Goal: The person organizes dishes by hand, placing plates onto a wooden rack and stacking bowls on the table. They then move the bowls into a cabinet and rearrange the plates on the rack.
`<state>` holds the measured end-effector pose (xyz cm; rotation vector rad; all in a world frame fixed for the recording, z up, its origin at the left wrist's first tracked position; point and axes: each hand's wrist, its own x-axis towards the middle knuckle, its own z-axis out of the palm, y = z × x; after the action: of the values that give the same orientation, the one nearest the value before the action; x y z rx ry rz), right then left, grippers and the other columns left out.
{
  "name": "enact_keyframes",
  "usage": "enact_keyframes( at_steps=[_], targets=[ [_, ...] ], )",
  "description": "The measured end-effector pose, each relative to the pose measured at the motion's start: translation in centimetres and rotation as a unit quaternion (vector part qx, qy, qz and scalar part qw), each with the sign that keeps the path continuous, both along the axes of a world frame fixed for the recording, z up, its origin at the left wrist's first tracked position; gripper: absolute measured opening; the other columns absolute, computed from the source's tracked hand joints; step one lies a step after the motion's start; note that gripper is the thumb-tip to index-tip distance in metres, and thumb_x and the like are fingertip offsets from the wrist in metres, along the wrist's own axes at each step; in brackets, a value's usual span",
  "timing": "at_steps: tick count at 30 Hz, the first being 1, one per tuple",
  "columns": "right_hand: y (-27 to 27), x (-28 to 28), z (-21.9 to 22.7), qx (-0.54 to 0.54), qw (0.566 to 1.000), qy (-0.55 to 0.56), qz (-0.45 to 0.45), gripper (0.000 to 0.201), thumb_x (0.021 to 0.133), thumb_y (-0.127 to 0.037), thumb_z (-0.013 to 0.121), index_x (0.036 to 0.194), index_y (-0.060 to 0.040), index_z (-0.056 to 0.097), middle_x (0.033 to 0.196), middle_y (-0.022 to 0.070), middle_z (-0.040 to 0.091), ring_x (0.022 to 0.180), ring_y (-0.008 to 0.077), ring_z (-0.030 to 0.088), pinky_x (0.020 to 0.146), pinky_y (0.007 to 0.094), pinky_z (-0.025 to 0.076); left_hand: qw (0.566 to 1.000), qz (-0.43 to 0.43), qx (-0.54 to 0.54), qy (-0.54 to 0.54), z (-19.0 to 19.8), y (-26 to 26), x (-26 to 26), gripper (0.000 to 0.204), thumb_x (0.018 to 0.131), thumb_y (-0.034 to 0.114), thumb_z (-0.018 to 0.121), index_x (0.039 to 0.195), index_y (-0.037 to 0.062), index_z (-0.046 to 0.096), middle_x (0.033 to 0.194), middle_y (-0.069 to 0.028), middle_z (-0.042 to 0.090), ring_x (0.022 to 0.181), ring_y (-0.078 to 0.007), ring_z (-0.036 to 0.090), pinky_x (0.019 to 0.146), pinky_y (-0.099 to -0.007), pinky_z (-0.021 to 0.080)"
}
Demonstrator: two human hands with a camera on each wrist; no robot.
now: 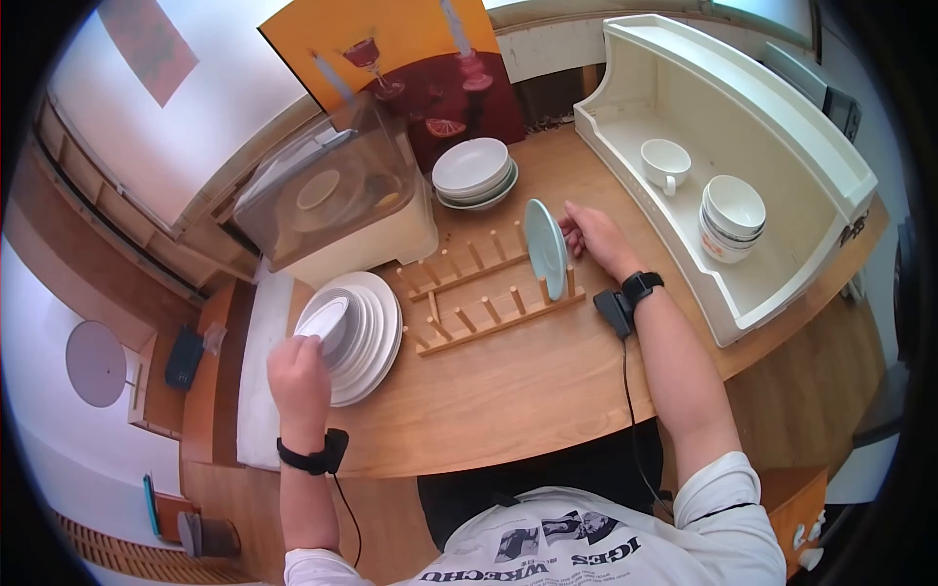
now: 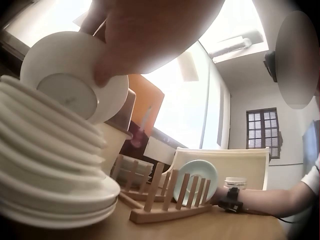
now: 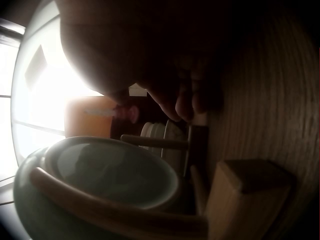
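A pale green plate [image 1: 546, 249] stands upright between pegs at the right end of the wooden rack [image 1: 498, 314]. Beside it is the right hand [image 1: 592, 237], fingers loosely bent and holding nothing; whether they touch the plate is unclear. Over the stack of white plates [image 1: 383, 327] at the left, the left hand [image 1: 298, 376] pinches the rim of a small white dish [image 2: 60, 62], which is tilted at the top of the stack. The green plate [image 3: 110, 172] fills the lower left of the right wrist view, below the right hand [image 3: 150, 55].
White bowls [image 1: 472, 166] are stacked behind the rack. A cream shelf unit [image 1: 723, 283] at the right holds a cup [image 1: 665, 162] and stacked bowls [image 1: 733, 205]. A lidded plastic box [image 1: 362, 234] stands back left, with a colourful picture [image 1: 420, 59] behind it.
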<state>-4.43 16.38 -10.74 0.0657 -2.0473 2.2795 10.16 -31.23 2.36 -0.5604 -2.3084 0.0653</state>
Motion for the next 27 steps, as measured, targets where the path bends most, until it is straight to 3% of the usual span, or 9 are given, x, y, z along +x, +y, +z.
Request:
enact_keyframes(
  at_steps=[5,6,9,12,15,18,21,24,27],
  targets=[
    [0.2,-0.5,-0.3,0.011,1.000,-0.003,-0.001,0.055,0.111,-0.047,0.052,0.102,0.0038,0.070,0.079,0.0044,0.064,0.064,0.0117,0.058,0.057,0.0273,0.051,0.994,0.002,0.093,0.062,2.9,3.6,0.6,0.004,0.092,0.000,0.073,0.094,0.0005,0.070,0.089,-0.0147,0.069,0.086,-0.0358,0.064,0.076,-0.0448,0.050],
    [0.2,-0.6,-0.5,0.012,1.000,-0.002,0.000,0.055,0.110,-0.048,0.053,0.101,0.0039,0.070,0.081,0.0058,0.064,0.064,0.0129,0.058,0.056,0.0286,0.051,0.990,-0.028,0.101,0.096,3.7,4.8,0.6,0.004,0.093,0.001,0.074,0.092,0.0002,0.069,0.081,-0.0135,0.065,0.078,-0.0322,0.063,0.071,-0.0401,0.049],
    [0.2,-0.7,-0.6,0.010,1.000,-0.004,-0.001,0.055,0.110,-0.048,0.054,0.101,0.0041,0.070,0.081,0.0060,0.064,0.064,0.0130,0.058,0.056,0.0287,0.051,0.964,-0.025,0.264,0.029,5.4,8.4,1.1,0.008,0.095,0.006,0.073,0.094,-0.0011,0.070,0.074,-0.0098,0.061,0.068,-0.0219,0.061,0.065,-0.0347,0.046],
    [0.2,-0.7,-0.6,0.008,1.000,-0.002,0.002,0.054,0.110,-0.047,0.054,0.101,0.0040,0.070,0.081,0.0058,0.064,0.064,0.0128,0.058,0.057,0.0287,0.051,0.896,-0.089,0.430,-0.059,6.4,11.7,-0.7,0.016,0.101,0.010,0.070,0.094,-0.0045,0.070,0.087,-0.0031,0.071,0.078,-0.0075,0.061,0.071,-0.0237,0.047],
    [0.2,-0.5,-0.5,-0.001,1.000,-0.006,0.005,0.054,0.110,-0.047,0.055,0.101,0.0036,0.070,0.081,0.0056,0.064,0.064,0.0128,0.058,0.057,0.0288,0.052,0.790,-0.159,0.575,-0.141,6.2,16.1,-3.3,0.025,0.098,0.018,0.070,0.097,-0.0063,0.069,0.075,-0.0064,0.064,0.072,-0.0092,0.058,0.065,-0.0301,0.046],
    [0.0,-0.2,0.0,0.000,1.000,0.003,0.005,0.053,0.110,-0.047,0.055,0.100,0.0030,0.070,0.080,0.0054,0.063,0.063,0.0128,0.058,0.057,0.0290,0.052,0.789,-0.148,0.558,-0.211,5.2,18.9,-5.9,0.028,0.097,0.019,0.065,0.095,-0.0089,0.067,0.078,-0.0159,0.068,0.074,-0.0209,0.066,0.069,-0.0348,0.050],
    [0.5,-1.1,-0.9,0.007,1.000,-0.007,0.020,0.054,0.110,-0.048,0.055,0.100,0.0030,0.070,0.080,0.0056,0.064,0.065,0.0129,0.059,0.058,0.0290,0.052,0.887,-0.105,0.421,-0.159,4.5,22.0,-6.6,0.027,0.095,0.017,0.058,0.094,-0.0095,0.066,0.084,-0.0282,0.070,0.081,-0.0403,0.070,0.074,-0.0432,0.053],
    [0.1,-0.1,0.1,0.019,1.000,-0.001,0.003,0.055,0.109,-0.049,0.055,0.101,0.0034,0.070,0.080,0.0058,0.064,0.066,0.0128,0.059,0.059,0.0288,0.052,0.901,-0.119,0.382,-0.166,3.6,23.9,-7.4,0.027,0.093,0.013,0.055,0.092,-0.0111,0.066,0.087,-0.0357,0.068,0.086,-0.0528,0.067,0.077,-0.0504,0.054],
    [0.1,-0.5,-0.2,0.023,1.000,0.006,0.007,0.056,0.109,-0.050,0.054,0.102,0.0041,0.070,0.082,0.0062,0.066,0.067,0.0128,0.060,0.060,0.0287,0.053,0.930,-0.097,0.317,-0.161,2.4,25.1,-8.4,0.027,0.093,0.011,0.055,0.089,-0.0136,0.065,0.082,-0.0354,0.068,0.082,-0.0522,0.069,0.077,-0.0538,0.054]
  ],
)
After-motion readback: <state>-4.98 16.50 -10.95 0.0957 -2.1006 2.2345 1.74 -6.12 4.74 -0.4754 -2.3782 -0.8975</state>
